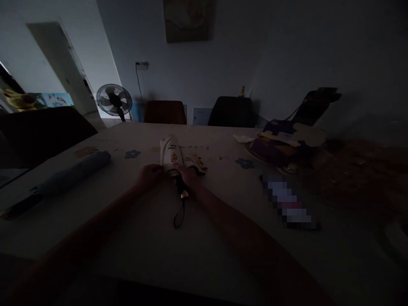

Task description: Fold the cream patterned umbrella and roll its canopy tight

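Observation:
A white folding umbrella (170,151) with printed figures lies on the table, loosely gathered, its dark handle pointing toward me. A black wrist loop (179,216) hangs from the handle's end onto the tabletop. My right hand (189,176) is closed on the umbrella's lower part, just above the handle, with a loose flap of its fabric beyond the fingers. At the canopy's left edge, my left hand (150,175) has its fingers curled against the cloth. Dim light hides the finer finger detail. A second, blue-grey folded umbrella (75,172) rests to the left.
The pale table (153,250) has printed flowers. A pixelated phone-like object (288,204) lies at right, before a purple package (274,142) and a reddish heap (360,178). Chairs (165,112) and a standing fan (114,100) are beyond the far edge.

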Motion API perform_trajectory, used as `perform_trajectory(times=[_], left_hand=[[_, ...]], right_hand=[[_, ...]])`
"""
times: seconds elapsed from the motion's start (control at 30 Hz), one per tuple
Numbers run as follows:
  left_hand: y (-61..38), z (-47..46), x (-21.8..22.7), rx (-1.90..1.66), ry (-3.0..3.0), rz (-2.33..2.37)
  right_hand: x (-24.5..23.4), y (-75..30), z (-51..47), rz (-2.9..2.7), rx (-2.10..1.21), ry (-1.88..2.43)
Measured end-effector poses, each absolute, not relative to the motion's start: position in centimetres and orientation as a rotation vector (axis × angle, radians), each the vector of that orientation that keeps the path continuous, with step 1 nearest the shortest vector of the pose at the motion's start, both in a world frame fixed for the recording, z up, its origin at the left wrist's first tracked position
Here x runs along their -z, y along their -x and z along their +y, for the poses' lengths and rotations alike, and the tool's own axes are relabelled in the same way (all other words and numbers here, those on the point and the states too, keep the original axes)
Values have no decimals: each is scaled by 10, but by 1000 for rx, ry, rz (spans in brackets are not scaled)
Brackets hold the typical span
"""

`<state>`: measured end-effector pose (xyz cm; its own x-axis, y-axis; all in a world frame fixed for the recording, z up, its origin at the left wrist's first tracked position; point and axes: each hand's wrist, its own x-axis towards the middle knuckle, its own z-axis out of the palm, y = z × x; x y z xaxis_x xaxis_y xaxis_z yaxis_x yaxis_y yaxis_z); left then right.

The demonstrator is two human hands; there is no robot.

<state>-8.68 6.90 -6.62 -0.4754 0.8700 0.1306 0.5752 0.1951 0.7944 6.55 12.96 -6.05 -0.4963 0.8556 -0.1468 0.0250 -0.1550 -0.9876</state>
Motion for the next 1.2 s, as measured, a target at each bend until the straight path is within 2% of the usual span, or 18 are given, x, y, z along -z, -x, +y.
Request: perform_trajectory(times=[0.1, 0.17, 0.3, 0.5, 0.63, 0.77, 0.93, 1.2], left_hand=[[94, 74, 70, -1031, -1496, 2075], [99, 75, 67, -983, -1528, 2215], [95, 77, 52, -1268, -1659, 2517], [56, 99, 32, -1244, -1547, 2258], [48, 116, 30, -1323, -1251, 2226], [58, 120, 37, -1524, -890, 1778], [70, 112, 43, -1525, -679, 1230], [82, 117, 54, -1581, -701, 1351]], right_hand=[[67, -62, 131, -1561, -1549, 954], [72, -60, 133, -1575, -1453, 899], [74, -59, 134, -1590, -1413, 974], [59, -63, 120, -1635, -1398, 1081], [56, -65, 112, -1641, -1501, 1079], [62, -64, 111, -1691, -1359, 1003], [67, -59, 114, -1715, -1299, 1019], [63, -57, 120, -1661, -1524, 983]])
